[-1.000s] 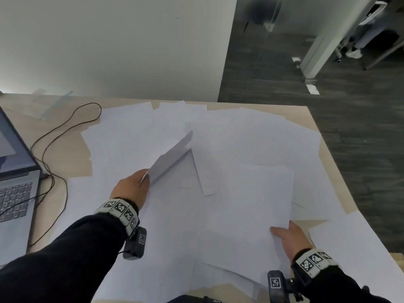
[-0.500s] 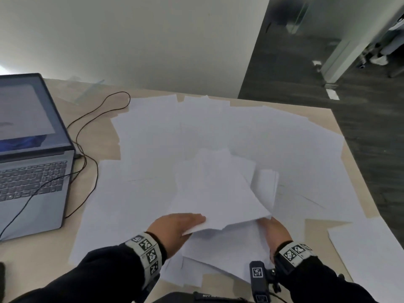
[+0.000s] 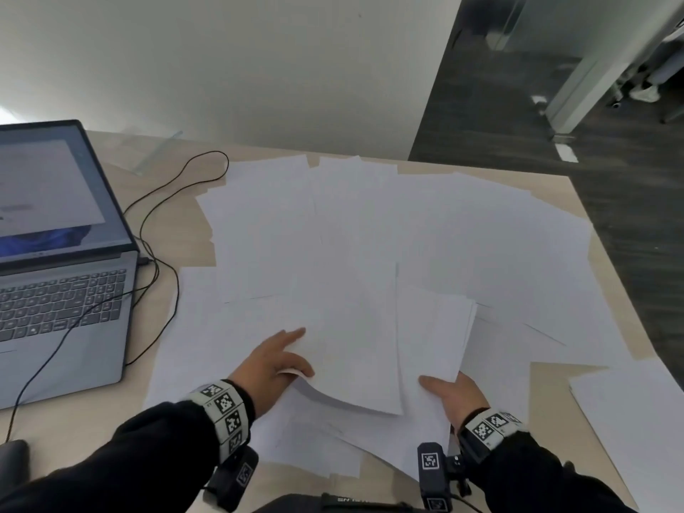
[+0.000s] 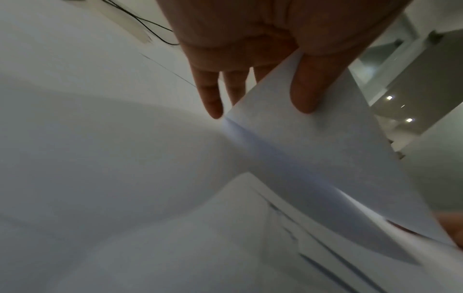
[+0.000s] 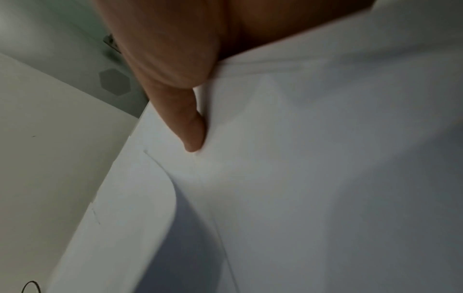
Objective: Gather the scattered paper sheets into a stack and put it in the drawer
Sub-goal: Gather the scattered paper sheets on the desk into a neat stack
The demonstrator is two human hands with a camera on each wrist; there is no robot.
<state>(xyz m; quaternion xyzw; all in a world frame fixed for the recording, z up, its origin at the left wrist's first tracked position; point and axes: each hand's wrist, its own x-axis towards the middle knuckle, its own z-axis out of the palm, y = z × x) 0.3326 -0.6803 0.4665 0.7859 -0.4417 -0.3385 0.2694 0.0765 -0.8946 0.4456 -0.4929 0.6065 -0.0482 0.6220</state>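
Several white paper sheets [image 3: 370, 224] lie scattered and overlapping across the beige table [image 3: 547, 386]. My left hand [image 3: 292, 359] pinches the near left edge of one sheet [image 3: 351, 346] that arches over the pile. In the left wrist view this sheet [image 4: 313, 158] runs between the thumb and the fingers [image 4: 213, 99]. My right hand [image 3: 449, 392] grips the near edge of a small stack of sheets [image 3: 433, 335], thumb on top and fingers hidden beneath. The right wrist view shows that thumb pressing into the stack [image 5: 300, 158]. No drawer is in view.
An open grey laptop [image 3: 55, 283] stands at the left, with a black cable [image 3: 174, 253] looping beside it. One sheet [image 3: 629, 420] lies apart at the front right. The table's right edge [image 3: 607, 253] borders dark floor.
My left hand carried its sheet from the left over onto the stack in my right hand, where it now lies flatter. My head turned left, bringing the laptop into view.
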